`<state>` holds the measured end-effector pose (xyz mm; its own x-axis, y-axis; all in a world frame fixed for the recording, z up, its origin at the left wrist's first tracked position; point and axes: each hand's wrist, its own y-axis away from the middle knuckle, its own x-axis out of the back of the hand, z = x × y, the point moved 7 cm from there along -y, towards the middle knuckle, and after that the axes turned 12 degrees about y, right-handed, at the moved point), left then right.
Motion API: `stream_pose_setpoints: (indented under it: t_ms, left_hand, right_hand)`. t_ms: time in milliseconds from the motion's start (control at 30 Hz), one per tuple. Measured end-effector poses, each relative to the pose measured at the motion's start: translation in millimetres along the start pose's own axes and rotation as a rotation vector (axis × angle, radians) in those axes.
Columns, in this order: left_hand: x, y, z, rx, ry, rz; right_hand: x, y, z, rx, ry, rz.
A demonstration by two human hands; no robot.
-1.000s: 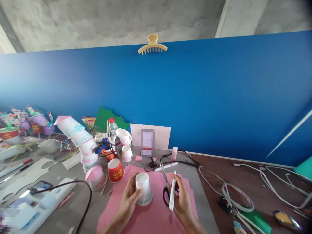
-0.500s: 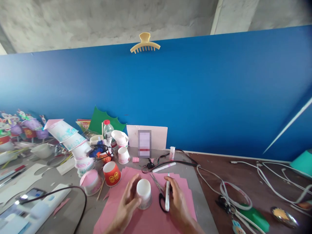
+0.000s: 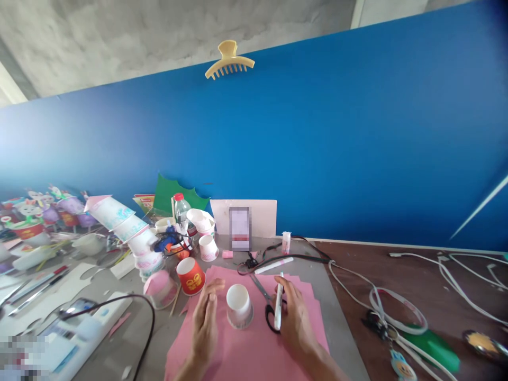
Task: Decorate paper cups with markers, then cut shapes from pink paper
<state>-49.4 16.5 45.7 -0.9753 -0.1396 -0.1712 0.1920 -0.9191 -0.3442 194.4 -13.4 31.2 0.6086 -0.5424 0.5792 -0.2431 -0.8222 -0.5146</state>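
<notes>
A white paper cup (image 3: 239,306) stands upside down on a stack of pink paper (image 3: 246,344). My left hand (image 3: 206,320) hovers just left of the cup with its fingers stretched out, apart from it. My right hand (image 3: 296,320) is closed round a white pen (image 3: 279,306) held upright. Black-handled scissors (image 3: 266,304) lie on the pink paper between the cup and my right hand.
A red cup (image 3: 191,275), a pink-lidded cup (image 3: 159,289) and a leaning stack of cups (image 3: 130,233) crowd the left. Behind are a water bottle (image 3: 182,210), a glue gun (image 3: 169,242) and a white card (image 3: 243,225). Cables (image 3: 381,307) trail right. A phone (image 3: 77,307) lies at left.
My left hand set the cup down on the pink paper and let go, fingers now spread beside it. The right hand stayed put with the pen.
</notes>
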Motion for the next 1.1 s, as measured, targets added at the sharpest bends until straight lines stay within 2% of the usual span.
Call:
stream_pose_setpoints:
  t_ms: [100,200,300,433,533,633,700,800,900,967,1100]
  left_hand:
    - [-0.6,-4,17,-0.095,-0.069,0.017]
    - [-1.7,-5,33,-0.167,-0.127,0.027]
    - [-5.7,-4,38,-0.165,-0.166,-0.02]
    - [-10.9,-6,41,-0.159,-0.185,-0.089]
    - [-19.3,-9,49,-0.16,-0.203,-0.148]
    - [-36.6,-8,64,-0.159,-0.206,-0.224]
    - [-55.1,0,74,-0.177,-0.2,-0.318]
    - [-87.8,17,83,-0.173,-0.199,-0.527]
    - [-113.6,34,81,-0.141,-0.225,-0.721]
    - [-122.5,40,77,-0.133,-0.25,-0.769]
    - [-130.9,45,64,-0.096,-0.259,-0.785]
  right_hand:
    - [0,0,2,-0.04,-0.047,0.038]
    - [-2,-2,10,-0.173,-0.164,0.044]
    - [0,-6,15,-0.259,-0.218,0.053]
    - [11,-12,16,-0.267,-0.196,0.129]
    - [11,-13,17,-0.268,-0.22,0.127]
    - [8,-11,20,-0.296,-0.245,0.127]
    - [6,-10,24,-0.319,-0.246,0.136]
    - [4,-9,29,-0.333,-0.245,0.136]
    - [2,-9,31,-0.327,-0.247,0.13]
    - [1,-9,31,-0.326,-0.244,0.127]
    - [0,-11,30,-0.315,-0.224,0.135]
